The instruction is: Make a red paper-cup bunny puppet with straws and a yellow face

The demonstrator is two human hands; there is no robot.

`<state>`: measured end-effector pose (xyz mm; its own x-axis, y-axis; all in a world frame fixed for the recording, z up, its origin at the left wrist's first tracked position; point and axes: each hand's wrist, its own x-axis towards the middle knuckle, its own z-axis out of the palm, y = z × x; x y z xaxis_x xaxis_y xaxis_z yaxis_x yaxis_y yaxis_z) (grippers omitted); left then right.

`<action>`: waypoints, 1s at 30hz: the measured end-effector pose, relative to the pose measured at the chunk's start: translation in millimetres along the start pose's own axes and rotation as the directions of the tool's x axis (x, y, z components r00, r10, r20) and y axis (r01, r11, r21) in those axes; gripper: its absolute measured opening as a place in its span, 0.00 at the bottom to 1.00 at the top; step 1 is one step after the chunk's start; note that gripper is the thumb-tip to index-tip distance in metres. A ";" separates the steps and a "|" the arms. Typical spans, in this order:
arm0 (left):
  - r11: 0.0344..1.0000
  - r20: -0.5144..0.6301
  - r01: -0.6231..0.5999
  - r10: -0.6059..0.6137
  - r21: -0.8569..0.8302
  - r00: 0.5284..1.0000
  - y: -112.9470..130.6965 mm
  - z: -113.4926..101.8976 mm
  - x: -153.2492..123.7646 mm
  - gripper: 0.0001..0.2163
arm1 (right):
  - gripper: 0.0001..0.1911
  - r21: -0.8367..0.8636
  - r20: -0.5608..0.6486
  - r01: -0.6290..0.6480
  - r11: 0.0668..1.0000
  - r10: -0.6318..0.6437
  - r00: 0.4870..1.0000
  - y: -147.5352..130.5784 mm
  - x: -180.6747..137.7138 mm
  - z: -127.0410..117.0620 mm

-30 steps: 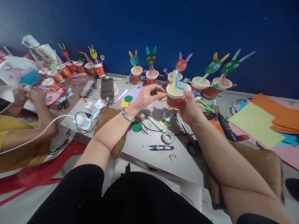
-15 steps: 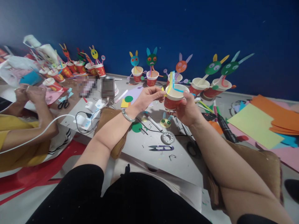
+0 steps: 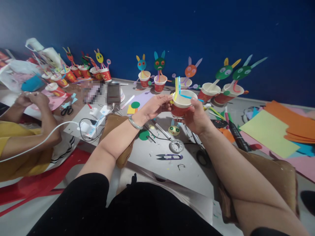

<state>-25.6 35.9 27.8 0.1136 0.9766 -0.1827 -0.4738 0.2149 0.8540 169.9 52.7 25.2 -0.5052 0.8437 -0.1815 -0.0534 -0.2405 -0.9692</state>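
My right hand grips a red paper cup with a white inside, held above the table. A yellow and a blue paper strip stick up out of the cup. My left hand pinches a yellow strip end at the cup's left rim. Below the cup lie a small yellow bunny face, a tape roll and purple thread snips.
Several finished cups with paper bunny heads line the blue wall. Coloured paper sheets lie at the right, markers beside them. Another person's hands work at the left, near scissors and a power strip.
The cup has drifted slightly left and tilted in my hands; the strips now stand more upright. My left fingers stay pinched at the rim.
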 end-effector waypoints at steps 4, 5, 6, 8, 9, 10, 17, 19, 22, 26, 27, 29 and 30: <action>1.000 0.003 -0.029 0.029 0.001 1.000 -2.8 -2.0 3.0 0.16 | 0.49 -0.027 0.007 0.002 1.000 -0.002 1.000 2.4 1.5 -0.7; 0.999 0.007 -0.047 0.047 0.012 0.999 -4.2 -3.5 4.5 0.16 | 0.49 -0.032 0.004 0.001 0.999 -0.001 1.000 3.7 2.7 -1.9; 0.998 0.011 -0.065 0.065 0.022 0.998 -5.8 -5.2 6.2 0.17 | 0.48 -0.038 -0.003 0.005 0.999 -0.005 1.000 5.2 4.0 -3.2; 0.995 0.014 -0.099 0.098 0.033 0.995 -9.0 -8.2 9.6 0.15 | 0.48 -0.056 -0.022 0.023 0.998 -0.024 0.999 8.4 6.8 -6.1; 0.993 0.007 -0.115 0.115 0.029 0.993 -10.4 -9.3 10.9 0.14 | 0.49 -0.066 -0.031 0.034 0.997 -0.036 0.999 10.0 8.1 -7.3; 0.991 -0.005 -0.129 0.129 0.021 0.992 -11.5 -9.9 12.0 0.13 | 0.49 -0.075 -0.038 0.044 0.996 -0.047 0.998 11.5 9.2 -8.4; 0.985 -0.129 -0.167 0.161 -0.040 0.978 -10.0 -3.4 10.0 0.07 | 0.49 -0.100 -0.051 0.061 0.993 -0.067 0.996 15.7 11.5 -8.9; 0.984 -0.138 -0.167 0.158 -0.055 0.978 -8.2 -1.0 7.9 0.07 | 0.49 -0.094 -0.055 0.066 0.993 -0.071 0.996 15.0 11.2 -8.2; 0.983 -0.125 -0.167 0.157 -0.075 0.980 -6.4 1.1 5.4 0.06 | 0.50 -0.076 -0.058 0.066 0.995 -0.071 0.996 13.3 10.9 -8.0; 0.985 -0.121 -0.160 0.152 -0.059 0.981 -5.1 1.5 4.1 0.05 | 0.48 -0.038 -0.094 0.055 0.998 -0.058 0.994 11.4 10.1 -8.0; 0.986 -0.119 -0.162 0.155 -0.049 0.981 -4.9 1.4 3.9 0.05 | 0.47 -0.036 -0.097 0.052 0.998 -0.055 0.994 11.1 9.8 -7.6; 0.984 -0.104 -0.174 0.170 -0.030 0.980 -4.6 1.0 3.7 0.05 | 0.47 -0.041 -0.093 0.048 0.998 -0.052 0.994 10.9 9.1 -6.7; 0.983 -0.093 -0.182 0.180 -0.020 0.979 -4.5 0.6 3.7 0.06 | 0.47 -0.041 -0.087 0.048 0.998 -0.051 0.995 10.9 8.7 -6.1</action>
<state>-22.5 38.5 23.6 -0.0554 0.9960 -0.0708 -0.5036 0.0333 0.8633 170.2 60.4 12.0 -0.4246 0.8936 -0.1458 -0.0420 -0.1803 -0.9827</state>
